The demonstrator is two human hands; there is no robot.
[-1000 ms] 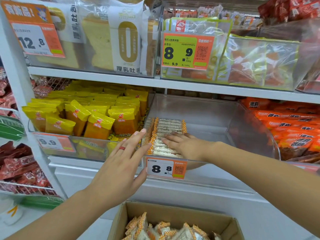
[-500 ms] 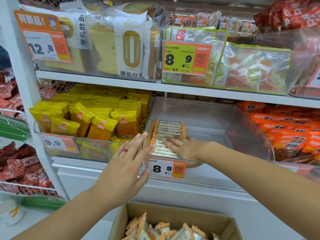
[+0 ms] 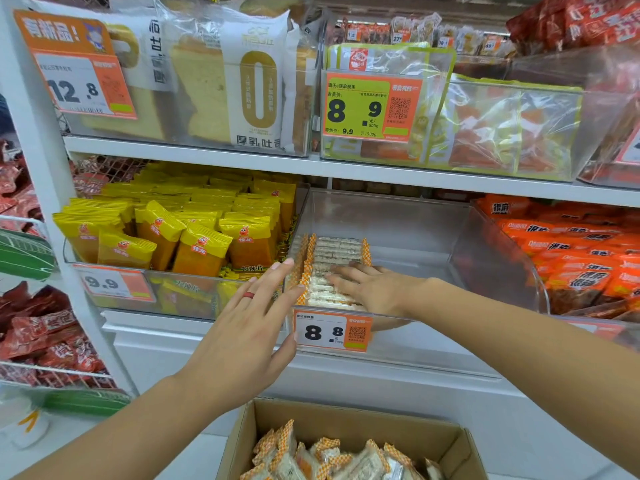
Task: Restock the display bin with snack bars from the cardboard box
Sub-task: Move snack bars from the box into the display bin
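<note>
Your right hand [image 3: 372,289] is lying flat, fingers straight and spread, on the row of snack bars [image 3: 332,271] packed along the left side of the clear display bin [image 3: 415,237] at the middle of the frame; nothing is caught in its grip. Your left hand [image 3: 242,337] is reaching up outside the bin's front left corner with its fingers apart and straight, their tips just beside the bin's left wall, and it is wearing a red ring [image 3: 248,295]; whether the fingertips are touching the plastic cannot be told. The rest of the bin, to the right of the row, is showing bare floor. An orange price tag [image 3: 333,332] reading 8.8 is hanging on the bin's front edge, just right of your left thumb. More bars [image 3: 332,459] in orange-checked wrappers are lying loose in the open cardboard box [image 3: 346,420] at the bottom centre. Yellow packets [image 3: 194,233] are filling the neighbouring bin at left, and orange packets [image 3: 571,251] the one at right.
</note>
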